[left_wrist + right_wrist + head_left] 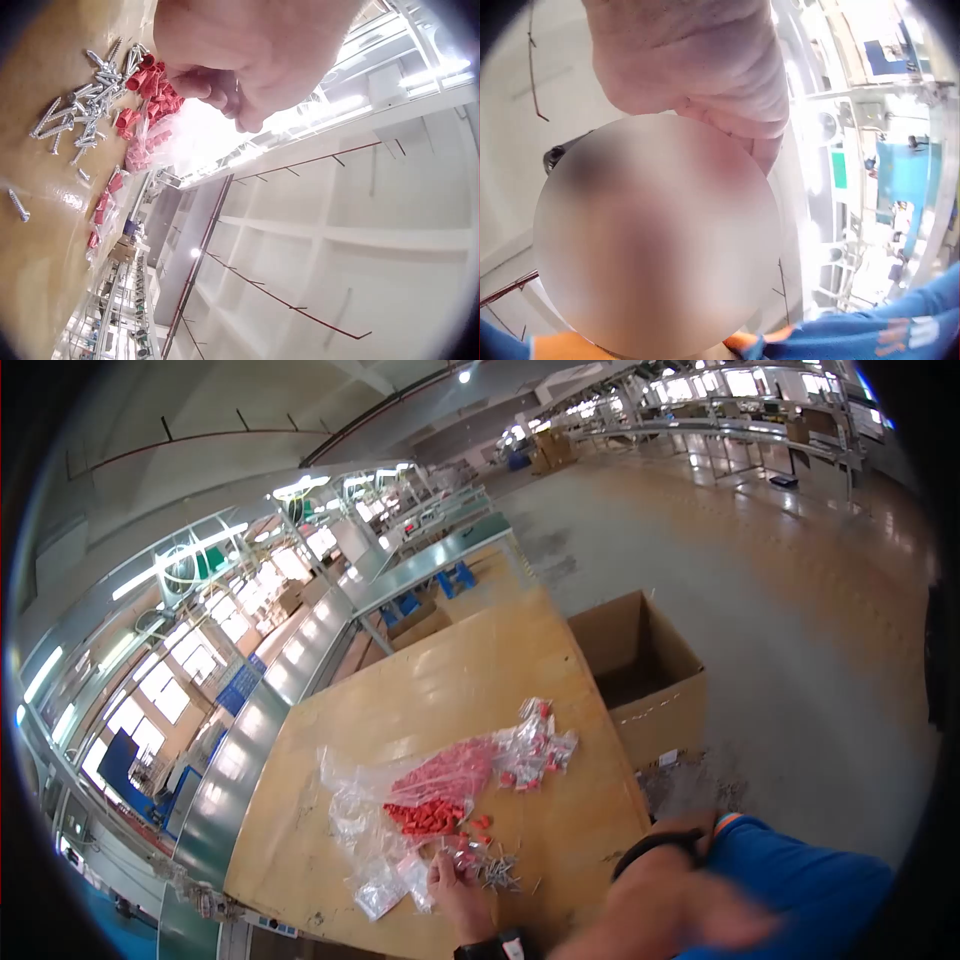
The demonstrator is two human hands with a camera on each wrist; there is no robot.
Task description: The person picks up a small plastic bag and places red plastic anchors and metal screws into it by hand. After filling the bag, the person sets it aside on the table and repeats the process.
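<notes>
My left hand (pixel 460 900) is over the front of the wooden table, fingers curled and thumb against them at a small clear plastic bag (pixel 415 875). Just beyond lies a heap of red plastic wall plugs (pixel 425 817), spilling from a large clear bag (pixel 350 815). A loose pile of silver screws (pixel 500 872) lies to its right; the left wrist view shows these screws (pixel 90 105) beside the red plugs (pixel 154 94). My right hand (pixel 660 915) is raised close to my body, blurred, with nothing seen in it. Its fingertips are mostly hidden in the right wrist view.
Filled small bags (pixel 535 745) lie at the right of the wooden table (pixel 400 705), near a pink bag of plugs (pixel 445 770). An open cardboard box (pixel 650 700) stands against the table's right edge. A long green-topped conveyor (pixel 245 760) runs along the left.
</notes>
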